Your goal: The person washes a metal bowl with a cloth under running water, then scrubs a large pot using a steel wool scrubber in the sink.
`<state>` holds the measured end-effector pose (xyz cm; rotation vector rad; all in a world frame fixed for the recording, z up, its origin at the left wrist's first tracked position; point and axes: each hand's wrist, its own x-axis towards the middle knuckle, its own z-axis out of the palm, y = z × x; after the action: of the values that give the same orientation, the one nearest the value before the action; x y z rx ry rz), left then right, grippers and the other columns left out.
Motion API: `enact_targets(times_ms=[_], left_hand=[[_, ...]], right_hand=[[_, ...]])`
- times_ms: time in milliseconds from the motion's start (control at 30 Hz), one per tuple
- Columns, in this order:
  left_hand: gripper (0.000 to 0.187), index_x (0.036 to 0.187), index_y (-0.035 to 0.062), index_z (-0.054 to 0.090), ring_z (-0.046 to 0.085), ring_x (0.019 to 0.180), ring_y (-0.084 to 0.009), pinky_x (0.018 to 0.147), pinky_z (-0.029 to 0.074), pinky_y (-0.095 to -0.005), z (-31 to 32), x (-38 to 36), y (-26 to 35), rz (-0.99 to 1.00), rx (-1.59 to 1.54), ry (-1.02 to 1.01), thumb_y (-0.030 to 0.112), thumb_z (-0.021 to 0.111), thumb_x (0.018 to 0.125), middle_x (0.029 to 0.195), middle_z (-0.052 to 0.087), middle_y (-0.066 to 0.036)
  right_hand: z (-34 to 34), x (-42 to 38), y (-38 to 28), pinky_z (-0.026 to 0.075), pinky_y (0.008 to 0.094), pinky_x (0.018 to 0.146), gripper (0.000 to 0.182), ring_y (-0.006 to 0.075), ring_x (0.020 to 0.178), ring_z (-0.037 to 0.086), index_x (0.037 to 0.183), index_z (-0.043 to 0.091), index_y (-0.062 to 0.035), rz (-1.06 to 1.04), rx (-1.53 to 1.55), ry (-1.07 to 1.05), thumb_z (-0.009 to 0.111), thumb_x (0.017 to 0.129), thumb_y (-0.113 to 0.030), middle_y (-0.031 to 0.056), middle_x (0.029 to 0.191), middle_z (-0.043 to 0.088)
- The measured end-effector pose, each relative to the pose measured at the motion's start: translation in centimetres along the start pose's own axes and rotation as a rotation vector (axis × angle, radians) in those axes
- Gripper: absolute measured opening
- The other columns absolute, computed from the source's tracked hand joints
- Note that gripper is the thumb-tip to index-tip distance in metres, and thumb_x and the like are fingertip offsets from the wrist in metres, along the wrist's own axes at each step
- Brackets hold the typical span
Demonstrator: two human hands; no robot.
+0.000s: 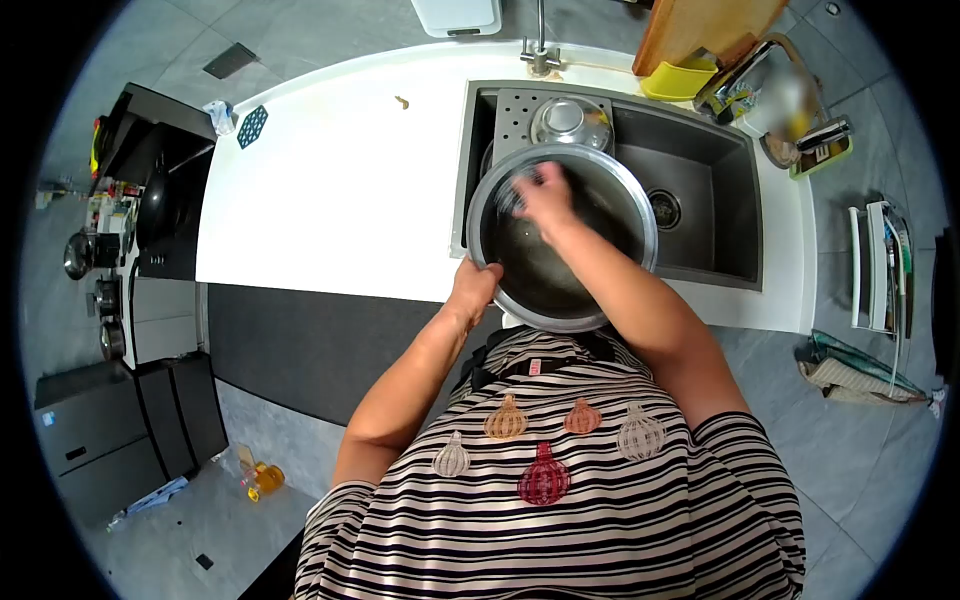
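Note:
A large metal basin (648,215) is tilted over the front edge of the sink, its dark inside facing up toward me. My left hand (474,284) is closed on its rim at the lower left, with the thumb over the edge. Inside the basin, my right hand (546,197) presses a silvery steel wool scrubber (510,193) against the upper left wall; hand and scrubber are smeared by motion. Just behind the basin, an upturned steel bowl (565,122) rests on the perforated tray (517,108) over the sink.
Right of the basin lies the grey sink (735,200) with its drain. A faucet (541,60) stands behind. A yellow container (680,80) and a wooden board (690,35) are at the back right. White counter (330,200) extends left toward the black stove (180,210).

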<state>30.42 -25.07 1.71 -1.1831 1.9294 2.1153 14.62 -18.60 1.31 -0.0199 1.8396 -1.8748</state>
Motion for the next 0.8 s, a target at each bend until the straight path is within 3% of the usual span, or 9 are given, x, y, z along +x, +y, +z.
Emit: enact_targets(times_ms=[100,200,233,300,333,400,433,500,800], left_hand=[[0.034,0.11,-0.007,0.053,0.057,0.08,-0.0206,0.072,0.046,-0.0311,-0.1,0.3,-0.6,-0.024,-0.03,0.028,0.002,0.051,0.076,0.094,0.061,-0.012],[0.043,0.119,-0.0016,0.047,0.056,0.094,-0.0227,0.084,0.042,-0.0292,0.2,0.6,-1.1,0.0,-0.073,-0.015,0.004,0.051,0.076,0.105,0.06,-0.014],[0.044,0.12,-0.0016,0.047,0.055,0.095,-0.0226,0.085,0.042,-0.0289,0.3,0.2,-0.6,-0.006,-0.095,-0.014,0.003,0.05,0.076,0.106,0.059,-0.014],[0.046,0.121,-0.0015,0.046,0.055,0.096,-0.0225,0.086,0.041,-0.0286,0.3,-0.1,0.0,-0.007,-0.112,-0.008,0.002,0.05,0.075,0.107,0.059,-0.014],[0.046,0.121,-0.0016,0.045,0.054,0.097,-0.0225,0.087,0.041,-0.0283,0.4,-0.1,0.0,0.025,-0.113,0.011,0.001,0.049,0.075,0.107,0.058,-0.014],[0.047,0.122,-0.0018,0.044,0.054,0.098,-0.0225,0.087,0.041,-0.0281,0.5,-0.3,0.1,0.054,-0.116,0.03,0.0,0.049,0.074,0.108,0.058,-0.014],[0.048,0.122,-0.0018,0.044,0.054,0.098,-0.0226,0.087,0.04,-0.028,0.5,-0.3,0.3,0.05,-0.108,0.02,-0.001,0.048,0.074,0.108,0.058,-0.014],[0.048,0.122,-0.0019,0.044,0.054,0.098,-0.0226,0.087,0.04,-0.0279,0.5,-0.6,0.6,0.043,-0.093,0.007,-0.001,0.048,0.074,0.108,0.058,-0.014],[0.04,0.115,-0.0047,0.049,0.056,0.086,-0.0204,0.078,0.045,-0.0302,0.4,-0.4,0.1,0.096,-0.049,0.019,0.001,0.05,0.075,0.1,0.06,-0.011]], right_hand=[[-2.5,0.5,0.0,0.053,0.0316,0.054,0.029,0.0199,0.081,0.058,0.107,0.047,-0.0059,0.019,0.176,0.315,0.06,0.082,-0.013,0.0101,0.099,0.055],[-4.2,-0.2,3.9,0.052,0.0358,0.061,0.035,0.0254,0.085,0.059,0.103,0.051,-0.0058,-0.191,-0.892,0.34,0.066,0.077,-0.023,0.0143,0.097,0.059],[-4.6,-0.5,3.4,0.043,0.0422,0.087,0.038,0.0367,0.105,0.052,0.104,0.052,-0.0121,0.057,-0.972,0.018,0.067,0.073,-0.027,0.0191,0.112,0.053],[-3.9,-2.5,0.5,0.043,0.0413,0.086,0.037,0.0369,0.103,0.054,0.104,0.053,-0.0118,0.474,-0.728,-0.18,0.065,0.072,-0.028,0.0174,0.108,0.057],[-3.3,-2.5,1.0,0.043,0.0413,0.086,0.037,0.0369,0.103,0.054,0.104,0.053,-0.0118,0.471,-0.727,-0.183,0.065,0.072,-0.028,0.0174,0.108,0.057],[-2.3,-2.8,2.1,0.046,0.0389,0.08,0.039,0.0326,0.09,0.06,0.106,0.052,-0.0125,-0.031,-0.814,-0.064,0.067,0.072,-0.024,0.0171,0.102,0.059],[-1.5,-3.8,0.8,0.046,0.0385,0.08,0.037,0.0318,0.09,0.06,0.107,0.051,-0.0116,-0.07,-0.736,-0.043,0.063,0.074,-0.02,0.0157,0.101,0.06],[-0.7,-4.8,-0.3,0.046,0.0413,0.08,0.035,0.0358,0.093,0.057,0.106,0.05,-0.013,-0.459,-0.615,-0.039,0.061,0.075,-0.025,0.016,0.102,0.059],[-0.2,-3.9,-3.4,0.049,0.0447,0.062,0.031,0.0325,0.07,0.059,0.109,0.057,-0.0196,-0.784,-1.049,-0.006,0.059,0.078,-0.021,0.0112,0.086,0.054]])
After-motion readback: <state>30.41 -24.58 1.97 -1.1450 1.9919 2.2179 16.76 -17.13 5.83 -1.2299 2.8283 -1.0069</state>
